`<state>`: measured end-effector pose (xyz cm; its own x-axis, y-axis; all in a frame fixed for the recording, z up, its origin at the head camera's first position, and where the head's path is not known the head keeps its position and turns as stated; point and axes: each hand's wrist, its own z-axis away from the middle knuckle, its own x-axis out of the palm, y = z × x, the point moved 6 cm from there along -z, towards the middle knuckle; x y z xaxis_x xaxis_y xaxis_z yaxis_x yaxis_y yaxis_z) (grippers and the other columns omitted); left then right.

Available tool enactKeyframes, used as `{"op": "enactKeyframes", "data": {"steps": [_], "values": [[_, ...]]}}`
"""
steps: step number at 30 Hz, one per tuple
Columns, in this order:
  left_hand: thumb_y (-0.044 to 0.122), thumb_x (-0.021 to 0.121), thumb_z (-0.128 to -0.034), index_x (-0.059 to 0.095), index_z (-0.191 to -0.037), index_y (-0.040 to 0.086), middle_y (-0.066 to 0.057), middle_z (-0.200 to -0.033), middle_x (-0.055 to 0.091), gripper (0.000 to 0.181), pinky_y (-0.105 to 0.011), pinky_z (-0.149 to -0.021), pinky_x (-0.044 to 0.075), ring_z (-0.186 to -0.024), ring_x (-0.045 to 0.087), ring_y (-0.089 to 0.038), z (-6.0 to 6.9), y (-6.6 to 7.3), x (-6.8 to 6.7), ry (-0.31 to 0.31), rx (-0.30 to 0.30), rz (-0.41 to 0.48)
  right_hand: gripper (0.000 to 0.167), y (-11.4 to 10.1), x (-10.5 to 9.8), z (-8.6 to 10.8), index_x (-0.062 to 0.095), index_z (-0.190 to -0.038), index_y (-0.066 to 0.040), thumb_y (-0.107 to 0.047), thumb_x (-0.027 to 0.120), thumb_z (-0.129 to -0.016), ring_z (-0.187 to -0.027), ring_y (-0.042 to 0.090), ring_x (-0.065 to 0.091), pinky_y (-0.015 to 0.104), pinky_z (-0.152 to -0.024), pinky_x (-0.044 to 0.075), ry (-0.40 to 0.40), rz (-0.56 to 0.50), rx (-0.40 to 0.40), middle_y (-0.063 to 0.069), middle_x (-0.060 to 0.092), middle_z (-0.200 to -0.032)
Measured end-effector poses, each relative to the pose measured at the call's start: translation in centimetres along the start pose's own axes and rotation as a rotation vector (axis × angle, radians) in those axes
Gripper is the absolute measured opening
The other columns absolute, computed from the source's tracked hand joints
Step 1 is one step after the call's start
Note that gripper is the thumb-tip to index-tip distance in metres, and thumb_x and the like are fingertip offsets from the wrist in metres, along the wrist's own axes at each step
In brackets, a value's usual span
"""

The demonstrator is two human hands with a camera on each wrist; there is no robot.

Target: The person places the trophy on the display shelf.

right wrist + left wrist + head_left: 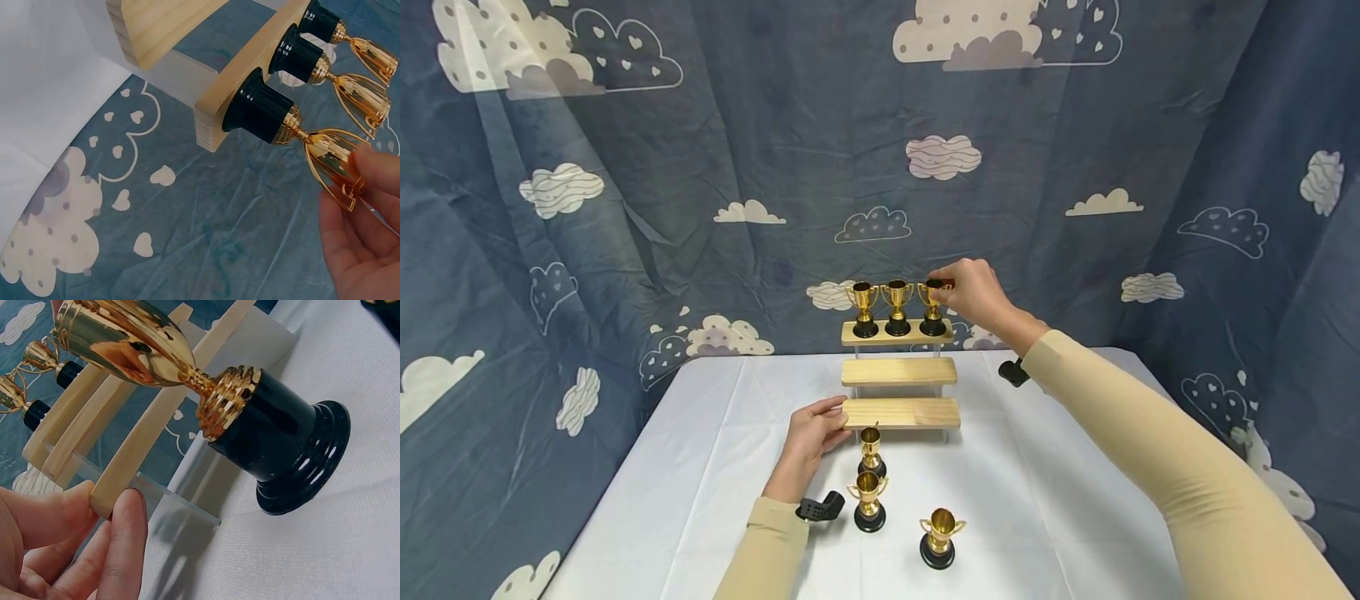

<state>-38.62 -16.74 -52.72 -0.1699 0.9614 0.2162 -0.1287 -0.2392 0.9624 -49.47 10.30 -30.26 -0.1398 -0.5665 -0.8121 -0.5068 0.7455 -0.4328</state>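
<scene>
A three-tier wooden stand [901, 414] with clear side supports stands on the table. Three small gold trophies with black bases line its top board [857, 339]. My right hand [977, 292] pinches the cup of the rightmost trophy [265, 112], whose base sits upright on the board's right end. The middle trophy [897, 304] and left trophy [864, 308] stand beside it. With thumb and fingers, my left hand [808, 435] pinches the left end of the lowest board [140, 434]. Close to that hand, a trophy [262, 419] stands on the table in front of the stand.
Behind that front trophy's spot, nearer me, another trophy [868, 504] stands on the white tablecloth [715, 483]. A further trophy [937, 537] is to its right. The middle board [898, 372] bears nothing. A dark cloud-patterned curtain [790, 167] hangs behind and at both sides.
</scene>
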Motion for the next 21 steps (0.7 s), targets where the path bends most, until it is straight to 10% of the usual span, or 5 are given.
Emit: {"op": "enactKeyframes", "data": {"steps": [14, 21], "values": [[-0.007, 0.07, -0.0877, 0.067, -0.128, -0.001, -0.014, -0.101, 0.071, 0.041, -0.032, -0.075, 0.063, -0.078, 0.071, -0.018, 0.0, 0.0, 0.2, 0.002, -0.004, -0.003, 0.056, -0.3, -0.3, 0.9, 0.062, -0.14, -0.017, -0.018, 0.081, -0.087, -0.047, 0.029, 0.048, 0.034, -0.044, 0.04, 0.043, 0.025, -0.008, 0.015, 0.06, -0.137], [-0.008, 0.07, -0.0878, 0.067, -0.128, -0.001, -0.013, -0.1, 0.071, 0.041, -0.031, -0.074, 0.063, -0.076, 0.071, -0.018, 0.1, 0.1, 0.0, 0.007, -0.004, -0.008, 0.055, -0.6, -1.0, 1.2, 0.063, -0.139, -0.016, -0.021, 0.081, -0.088, -0.121, 0.036, 0.056, 0.055, -0.093, 0.053, 0.07, 0.05, -0.027, 0.013, 0.056, -0.14]]}}
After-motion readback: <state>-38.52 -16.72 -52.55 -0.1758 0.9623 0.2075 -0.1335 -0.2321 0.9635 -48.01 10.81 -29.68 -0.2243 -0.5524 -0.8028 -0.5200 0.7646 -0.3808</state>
